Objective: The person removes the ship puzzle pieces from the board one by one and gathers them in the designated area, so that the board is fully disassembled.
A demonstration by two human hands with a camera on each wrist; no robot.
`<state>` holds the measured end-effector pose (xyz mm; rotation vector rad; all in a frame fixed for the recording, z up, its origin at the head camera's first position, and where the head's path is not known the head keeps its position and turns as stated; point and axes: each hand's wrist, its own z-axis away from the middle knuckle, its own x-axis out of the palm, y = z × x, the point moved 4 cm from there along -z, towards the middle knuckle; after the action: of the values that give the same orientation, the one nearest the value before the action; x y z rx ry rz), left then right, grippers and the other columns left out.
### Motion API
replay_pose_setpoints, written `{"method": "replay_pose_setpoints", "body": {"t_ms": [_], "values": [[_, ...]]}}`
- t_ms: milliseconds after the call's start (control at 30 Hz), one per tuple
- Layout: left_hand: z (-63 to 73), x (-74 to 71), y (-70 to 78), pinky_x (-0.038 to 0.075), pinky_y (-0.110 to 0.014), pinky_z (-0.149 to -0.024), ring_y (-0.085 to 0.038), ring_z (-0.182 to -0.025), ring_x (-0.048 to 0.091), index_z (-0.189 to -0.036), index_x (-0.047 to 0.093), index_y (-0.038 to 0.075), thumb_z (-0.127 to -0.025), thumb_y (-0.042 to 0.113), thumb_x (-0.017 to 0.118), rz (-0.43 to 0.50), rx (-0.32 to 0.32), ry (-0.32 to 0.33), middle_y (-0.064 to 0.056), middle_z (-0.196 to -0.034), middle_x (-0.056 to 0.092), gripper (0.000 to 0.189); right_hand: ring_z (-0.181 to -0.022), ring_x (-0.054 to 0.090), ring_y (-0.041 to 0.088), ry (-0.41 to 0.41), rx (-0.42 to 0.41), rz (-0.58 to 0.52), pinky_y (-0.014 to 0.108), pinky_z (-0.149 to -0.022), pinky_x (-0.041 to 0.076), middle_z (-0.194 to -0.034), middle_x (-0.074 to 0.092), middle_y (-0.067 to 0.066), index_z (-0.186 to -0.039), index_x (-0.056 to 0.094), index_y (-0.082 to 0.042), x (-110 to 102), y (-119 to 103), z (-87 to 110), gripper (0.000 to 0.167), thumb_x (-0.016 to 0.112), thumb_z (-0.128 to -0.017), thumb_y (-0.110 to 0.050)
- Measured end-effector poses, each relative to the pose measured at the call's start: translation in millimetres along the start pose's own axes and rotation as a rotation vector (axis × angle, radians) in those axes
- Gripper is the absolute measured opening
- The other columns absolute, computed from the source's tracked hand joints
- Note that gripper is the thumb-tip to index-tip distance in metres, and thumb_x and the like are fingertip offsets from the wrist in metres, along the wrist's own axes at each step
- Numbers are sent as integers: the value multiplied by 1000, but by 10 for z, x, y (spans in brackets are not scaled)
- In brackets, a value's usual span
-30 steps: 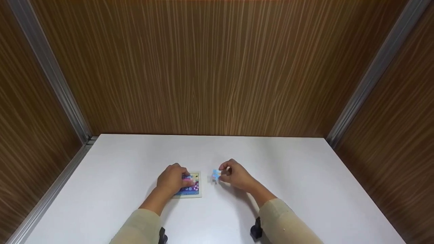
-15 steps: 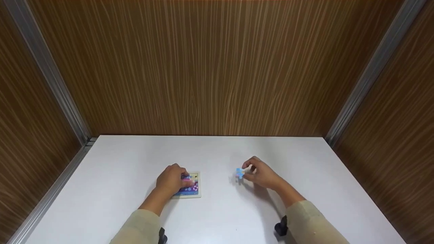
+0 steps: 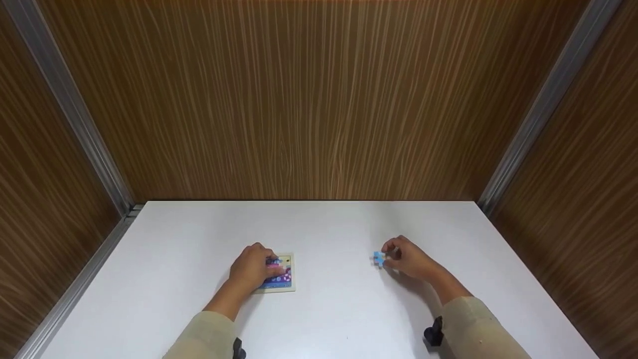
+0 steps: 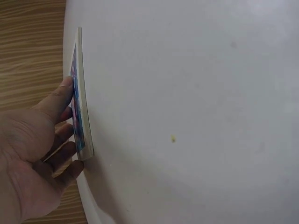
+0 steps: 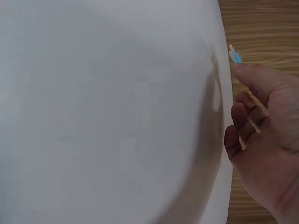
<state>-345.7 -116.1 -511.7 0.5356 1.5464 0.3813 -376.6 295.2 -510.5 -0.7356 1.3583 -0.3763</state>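
Observation:
In the head view, my left hand (image 3: 250, 268) rests on a small, pale-framed jigsaw puzzle (image 3: 290, 287), covering its left part. The picture is blue, purple and pink. From the left wrist, the puzzle board (image 4: 82, 93) shows edge-on, with the thumb (image 4: 63, 93) and fingertips pressing on its picture side. Well to the right, my right hand (image 3: 411, 260) pinches a light-blue jigsaw piece (image 3: 379, 259) between thumb and index finger, above the table. The right wrist view shows only the tip of that jigsaw piece (image 5: 236, 55) beyond the thumb; the other fingers hang loosely curled.
A white table (image 3: 319, 319) lies under both hands. Wood-grain panels (image 3: 309, 99) rise behind it and on both sides, with metal posts (image 3: 75, 109) at the corners. A small yellow speck (image 4: 173, 138) marks the tabletop in the left wrist view.
My right hand has carried the jigsaw piece rightward, away from the puzzle board. The left hand has stayed on the board, and the board has hardly moved.

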Motion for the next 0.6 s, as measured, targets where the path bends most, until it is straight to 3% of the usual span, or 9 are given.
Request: {"method": "replay_pose_setpoints", "body": {"t_ms": [100,300,600], "values": [[6,1,-12,59,-51,-105,-24,-107,64,-117,82,13,-88,34,91,0,18,9,-6,-115,71,36,-103,53,22,-19,16,7,24,-76,53,-116,58,11,-119,68,-10,-19,76,12,24,79,-97,-9],[40,24,-33,57,-53,-109,-31,-122,61,-118,80,12,-90,33,89,44,44,29,-7,-121,70,36,-108,52,23,-40,39,9,32,-94,49,-123,59,11,-121,70,-11,-36,169,34,22,77,-99,-10],[85,70,-59,52,-53,-117,-37,-133,57,-126,75,11,-95,32,85,67,76,31,-13,-138,67,39,-111,53,25,-33,52,22,43,-103,50,-126,57,14,-122,70,-8,-7,208,37,25,76,-99,-11]]}}
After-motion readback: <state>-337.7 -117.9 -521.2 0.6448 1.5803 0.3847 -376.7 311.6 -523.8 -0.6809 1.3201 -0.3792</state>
